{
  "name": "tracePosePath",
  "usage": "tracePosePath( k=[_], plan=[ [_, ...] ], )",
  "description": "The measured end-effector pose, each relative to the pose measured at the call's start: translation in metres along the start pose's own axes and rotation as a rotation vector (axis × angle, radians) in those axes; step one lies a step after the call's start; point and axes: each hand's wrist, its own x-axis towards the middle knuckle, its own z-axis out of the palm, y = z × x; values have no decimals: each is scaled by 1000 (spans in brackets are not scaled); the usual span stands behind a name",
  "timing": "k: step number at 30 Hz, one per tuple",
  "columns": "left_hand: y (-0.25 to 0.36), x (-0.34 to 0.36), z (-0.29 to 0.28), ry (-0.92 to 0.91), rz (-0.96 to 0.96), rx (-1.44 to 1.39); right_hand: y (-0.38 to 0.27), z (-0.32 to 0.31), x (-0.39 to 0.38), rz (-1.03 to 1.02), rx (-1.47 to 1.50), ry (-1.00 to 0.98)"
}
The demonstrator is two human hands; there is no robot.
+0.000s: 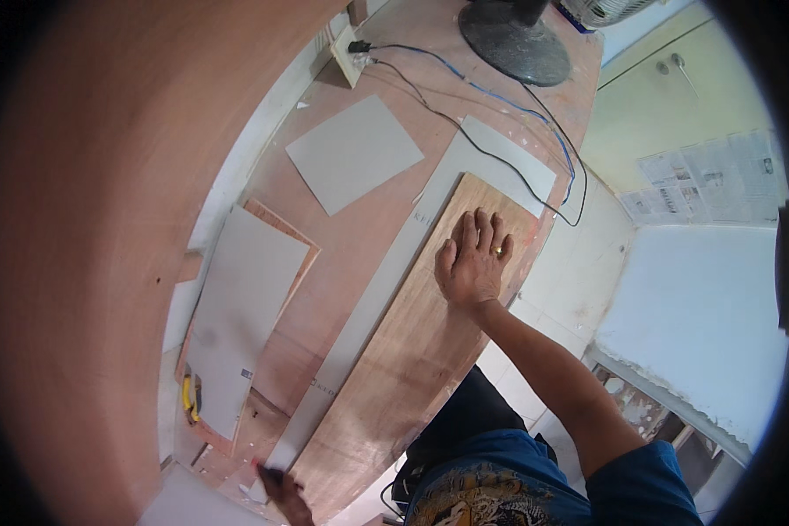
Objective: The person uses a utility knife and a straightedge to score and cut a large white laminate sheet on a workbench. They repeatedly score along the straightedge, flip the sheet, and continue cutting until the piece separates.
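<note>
A long wooden board lies over a longer pale grey sheet on the pinkish worktop. My right hand rests flat on the board toward its far end, fingers spread, a ring on one finger. At the lower left, by the board's near end, my left hand is closed on a small dark tool with a bit of red on it; exactly what it is, I cannot tell. The tool is at the edge of the grey sheet.
Cut sheets lie left, one on a wooden piece with yellow-handled pliers. A socket plate has cables crossing the worktop. A black round stand is at the back, a plywood panel left, a pale cupboard right.
</note>
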Motion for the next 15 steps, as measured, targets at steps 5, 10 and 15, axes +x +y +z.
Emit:
tracePosePath(
  k=[5, 10, 15],
  plan=[
    [184, 44, 236, -751, 27, -84, 2, -5, 2, 14, 49, -1],
    [250, 92, 407, -1059, 428, 87, 7, -6, 4, 14, 72, -7],
    [285, 106, 477, -946, 499, 298, 9, -4, 4, 10, 76, 12]
  ],
)
